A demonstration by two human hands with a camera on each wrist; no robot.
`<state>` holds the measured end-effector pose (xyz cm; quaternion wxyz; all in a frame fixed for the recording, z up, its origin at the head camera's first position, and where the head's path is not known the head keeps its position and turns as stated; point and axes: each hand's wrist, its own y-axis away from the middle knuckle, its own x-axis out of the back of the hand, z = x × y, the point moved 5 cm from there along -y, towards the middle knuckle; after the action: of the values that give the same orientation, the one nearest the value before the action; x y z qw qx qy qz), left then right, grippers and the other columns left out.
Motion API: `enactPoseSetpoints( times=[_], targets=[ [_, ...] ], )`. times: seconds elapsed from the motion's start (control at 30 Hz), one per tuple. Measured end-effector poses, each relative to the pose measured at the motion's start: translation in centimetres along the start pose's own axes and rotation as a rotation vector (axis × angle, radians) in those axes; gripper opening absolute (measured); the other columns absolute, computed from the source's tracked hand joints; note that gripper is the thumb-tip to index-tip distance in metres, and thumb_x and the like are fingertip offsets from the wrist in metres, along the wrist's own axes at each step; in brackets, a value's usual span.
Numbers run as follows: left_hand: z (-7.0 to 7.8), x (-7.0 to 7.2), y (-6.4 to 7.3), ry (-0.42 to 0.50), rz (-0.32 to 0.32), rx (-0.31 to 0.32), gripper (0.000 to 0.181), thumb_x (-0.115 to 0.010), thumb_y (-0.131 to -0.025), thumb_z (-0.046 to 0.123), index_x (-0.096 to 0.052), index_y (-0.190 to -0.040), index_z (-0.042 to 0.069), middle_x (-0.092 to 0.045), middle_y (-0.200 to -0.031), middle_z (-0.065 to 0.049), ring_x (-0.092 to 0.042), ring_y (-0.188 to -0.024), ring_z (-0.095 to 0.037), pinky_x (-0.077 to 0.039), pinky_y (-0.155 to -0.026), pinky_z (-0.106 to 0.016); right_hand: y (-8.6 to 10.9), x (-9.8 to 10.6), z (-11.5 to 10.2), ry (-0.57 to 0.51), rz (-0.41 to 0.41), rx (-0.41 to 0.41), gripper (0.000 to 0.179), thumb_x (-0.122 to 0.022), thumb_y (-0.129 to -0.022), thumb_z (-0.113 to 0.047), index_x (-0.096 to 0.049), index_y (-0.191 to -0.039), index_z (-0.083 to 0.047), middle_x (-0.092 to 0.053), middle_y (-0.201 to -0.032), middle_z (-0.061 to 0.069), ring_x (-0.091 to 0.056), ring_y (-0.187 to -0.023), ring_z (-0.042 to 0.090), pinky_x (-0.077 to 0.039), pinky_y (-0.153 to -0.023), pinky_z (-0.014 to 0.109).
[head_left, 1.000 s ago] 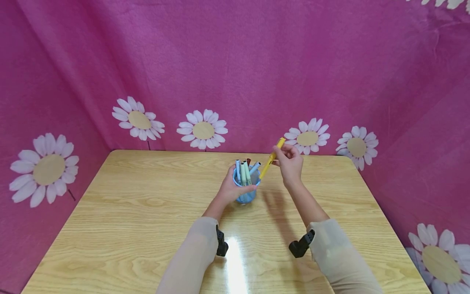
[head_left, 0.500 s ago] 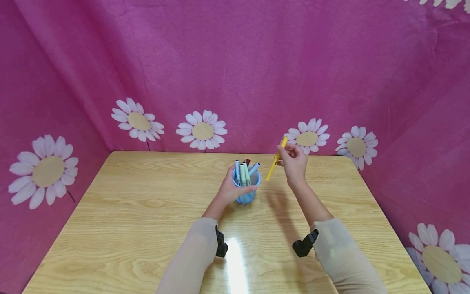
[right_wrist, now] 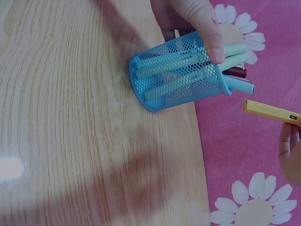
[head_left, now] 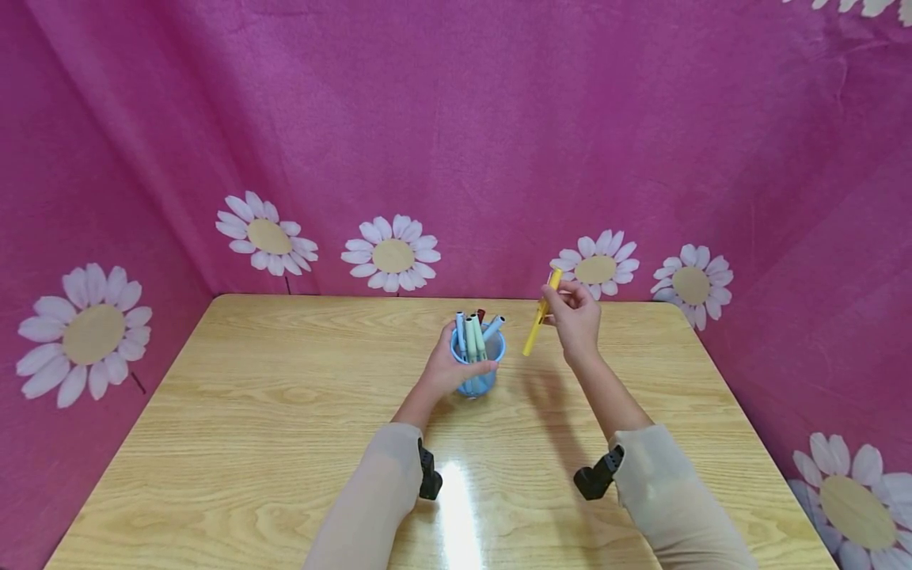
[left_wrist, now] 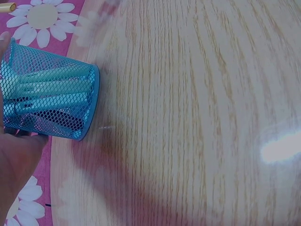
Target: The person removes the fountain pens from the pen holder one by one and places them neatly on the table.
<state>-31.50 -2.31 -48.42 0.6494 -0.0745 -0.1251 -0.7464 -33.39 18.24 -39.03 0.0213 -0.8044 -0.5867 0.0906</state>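
My left hand (head_left: 449,370) grips a blue mesh pen holder (head_left: 480,385) near the middle of the far half of the table, thumb across its near side. Several capped pens stand in it: light green pens (head_left: 472,339), light blue pens (head_left: 492,327) and a dark red pen (head_left: 481,314). To the right, my right hand (head_left: 579,324) pinches a yellow pen (head_left: 534,332) in the air, tilted, its lower end apart from the rim. In the right wrist view the yellow pen (right_wrist: 268,110) lies beyond the holder's mouth. Whether the pen holder (left_wrist: 51,89) touches the table I cannot tell.
The wooden table (head_left: 285,412) has a bright light reflection (head_left: 456,507) towards its near edge. A magenta cloth (head_left: 484,142) with large daisies hangs behind the table and on both sides. Black cameras (head_left: 430,475) sit on both sleeves.
The yellow pen, first with its lower end at the holder's rim, has moved right and away from it in my right hand and become more upright. My left hand and the pen holder stay put.
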Motion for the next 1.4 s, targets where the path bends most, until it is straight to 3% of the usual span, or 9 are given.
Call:
enactPoseSetpoints(
  times=[0.47, 1.13, 1.4],
  targets=[
    [-0.2, 0.0, 0.2, -0.016, -0.007, 0.011, 0.103, -0.082, -0.068, 0.041, -0.018, -0.147, 0.025, -0.037, -0.145, -0.006, -0.039, -0.132, -0.025, -0.034, -0.109, -0.047, 0.3, 0.6, 0.9, 0.029, -0.02, -0.053, 0.015, -0.065, -0.087, -0.009, -0.056, -0.097, -0.003, -0.059, -0.063, -0.011, -0.058, -0.052, 0.002, -0.054, -0.052, 0.021],
    [-0.1, 0.1, 0.2, -0.018, 0.001, -0.007, 0.103, -0.082, -0.069, 0.039, -0.018, -0.148, 0.024, -0.038, -0.145, -0.008, -0.039, -0.131, -0.026, -0.034, -0.109, -0.047, 0.5, 1.5, 2.9, 0.101, -0.06, -0.142, 0.016, -0.064, -0.088, -0.011, -0.055, -0.1, -0.006, -0.06, -0.061, -0.011, -0.057, -0.051, 0.003, -0.054, -0.052, 0.022],
    [-0.1, 0.1, 0.1, -0.014, -0.002, 0.001, 0.101, -0.082, -0.069, 0.038, -0.019, -0.147, 0.026, -0.04, -0.143, -0.008, -0.041, -0.13, -0.026, -0.035, -0.107, -0.047, 0.7, 1.8, 3.5, 0.144, -0.078, -0.168, 0.027, -0.064, -0.088, -0.012, -0.054, -0.109, 0.001, -0.059, -0.063, -0.012, -0.055, -0.052, 0.002, -0.053, -0.051, 0.02]
  ],
)
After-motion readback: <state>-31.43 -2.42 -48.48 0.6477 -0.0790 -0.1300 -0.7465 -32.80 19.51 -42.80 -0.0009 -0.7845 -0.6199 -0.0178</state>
